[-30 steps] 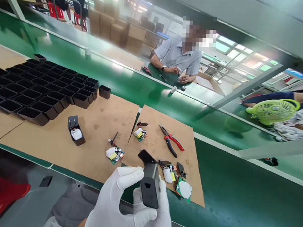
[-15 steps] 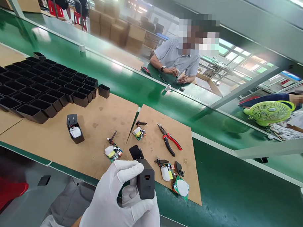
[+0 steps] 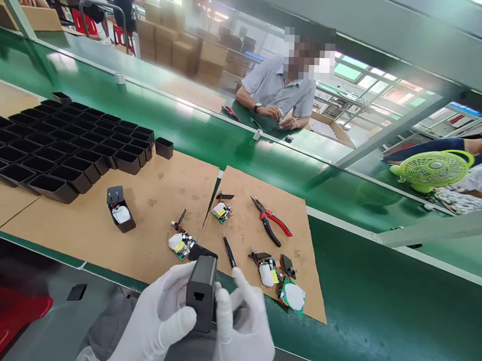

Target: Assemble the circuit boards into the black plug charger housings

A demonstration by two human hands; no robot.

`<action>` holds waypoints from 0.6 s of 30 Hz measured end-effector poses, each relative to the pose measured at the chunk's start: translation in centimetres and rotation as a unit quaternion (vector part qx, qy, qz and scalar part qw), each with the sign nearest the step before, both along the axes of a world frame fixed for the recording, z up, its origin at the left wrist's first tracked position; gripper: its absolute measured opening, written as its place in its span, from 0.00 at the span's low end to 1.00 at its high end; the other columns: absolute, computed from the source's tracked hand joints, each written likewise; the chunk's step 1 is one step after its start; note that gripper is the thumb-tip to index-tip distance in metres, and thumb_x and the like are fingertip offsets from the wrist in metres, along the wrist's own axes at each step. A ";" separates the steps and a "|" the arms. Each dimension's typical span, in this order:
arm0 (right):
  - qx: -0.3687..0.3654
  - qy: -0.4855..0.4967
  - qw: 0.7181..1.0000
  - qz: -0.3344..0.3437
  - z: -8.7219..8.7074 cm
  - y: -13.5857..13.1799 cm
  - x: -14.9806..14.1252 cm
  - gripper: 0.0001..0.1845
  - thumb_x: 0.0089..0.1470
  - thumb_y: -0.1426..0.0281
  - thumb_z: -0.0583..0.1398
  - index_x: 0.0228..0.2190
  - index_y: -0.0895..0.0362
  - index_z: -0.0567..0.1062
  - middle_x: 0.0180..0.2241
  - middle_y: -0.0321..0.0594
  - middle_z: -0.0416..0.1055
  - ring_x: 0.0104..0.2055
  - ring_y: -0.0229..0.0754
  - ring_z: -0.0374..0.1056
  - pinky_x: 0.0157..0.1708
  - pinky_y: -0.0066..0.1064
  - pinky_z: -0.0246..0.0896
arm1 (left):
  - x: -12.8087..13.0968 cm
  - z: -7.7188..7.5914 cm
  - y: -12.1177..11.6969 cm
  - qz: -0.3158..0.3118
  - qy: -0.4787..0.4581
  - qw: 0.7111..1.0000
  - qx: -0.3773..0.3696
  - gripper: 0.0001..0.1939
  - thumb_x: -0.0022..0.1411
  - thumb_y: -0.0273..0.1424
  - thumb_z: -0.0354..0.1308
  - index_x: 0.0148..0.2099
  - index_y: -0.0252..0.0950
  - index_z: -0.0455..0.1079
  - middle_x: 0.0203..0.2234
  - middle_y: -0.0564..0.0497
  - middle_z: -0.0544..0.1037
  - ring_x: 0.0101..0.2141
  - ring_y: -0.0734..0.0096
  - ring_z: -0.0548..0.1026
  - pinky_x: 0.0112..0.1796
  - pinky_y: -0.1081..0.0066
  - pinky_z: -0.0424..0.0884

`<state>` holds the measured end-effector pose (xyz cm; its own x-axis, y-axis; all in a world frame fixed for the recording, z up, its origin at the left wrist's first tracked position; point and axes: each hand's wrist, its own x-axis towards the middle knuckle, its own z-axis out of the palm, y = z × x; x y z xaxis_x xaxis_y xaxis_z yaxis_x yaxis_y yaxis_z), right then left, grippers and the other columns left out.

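Note:
Both my hands wear white gloves and hold a black charger housing (image 3: 200,294) upright near the table's front edge. My left hand (image 3: 157,322) grips its left side with closed fingers. My right hand (image 3: 244,328) presses closed fingers on its right side. A black lid flap (image 3: 201,251) shows just behind the housing's top. A thin black pointed tool (image 3: 228,250) stands up at my right fingertip; whether I hold it is unclear. Small circuit boards (image 3: 182,245) (image 3: 223,212) (image 3: 268,272) lie on the cardboard sheet (image 3: 154,188) beyond.
Red-handled pliers (image 3: 271,224) lie on the right cardboard. An open housing with a board inside (image 3: 120,214) sits to the left. Several empty black housings (image 3: 64,145) fill the far left. A person sits across the green conveyor (image 3: 211,140); a green fan (image 3: 433,169) stands right.
The housing has moved left and turned, its port end now facing me. My right hand has come up along its right side. The thin black tool now shows.

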<state>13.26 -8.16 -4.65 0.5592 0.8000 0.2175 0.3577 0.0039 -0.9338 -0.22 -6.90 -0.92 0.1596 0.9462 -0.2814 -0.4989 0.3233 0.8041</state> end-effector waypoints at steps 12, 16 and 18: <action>-0.048 -0.466 0.883 0.028 -0.5 5.8 5.0 0.09 0.63 0.63 0.65 0.35 0.51 0.85 0.49 0.48 0.82 0.55 0.62 0.71 0.50 0.50 0.61 | -1.0 -0.2 -0.3 0.038 0.023 0.997 -0.058 0.36 0.53 0.47 0.77 0.59 0.36 0.73 0.51 0.38 0.83 0.52 0.47 0.82 0.54 0.55 0.78; -0.061 -0.354 0.929 0.091 1.9 4.0 5.2 0.11 0.66 0.59 0.63 0.40 0.54 0.79 0.35 0.39 0.83 0.35 0.44 0.79 0.38 0.35 0.72 | -1.5 -1.5 0.2 0.016 0.023 0.999 -0.034 0.37 0.54 0.50 0.76 0.58 0.35 0.72 0.51 0.36 0.83 0.51 0.46 0.82 0.52 0.54 0.78; -0.062 -0.314 0.939 0.123 4.1 2.9 5.5 0.10 0.67 0.60 0.61 0.45 0.51 0.78 0.35 0.35 0.83 0.35 0.42 0.80 0.37 0.32 0.74 | -1.7 -2.1 0.4 0.009 0.034 0.999 -0.021 0.36 0.52 0.49 0.77 0.56 0.35 0.72 0.49 0.36 0.84 0.49 0.47 0.83 0.50 0.54 0.79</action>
<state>18.76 -5.30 -0.60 0.1457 0.9294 0.3390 0.8410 0.0641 -0.5372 -1.94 -6.48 -3.04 0.1215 0.9358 -0.3308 -0.4503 0.3490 0.8218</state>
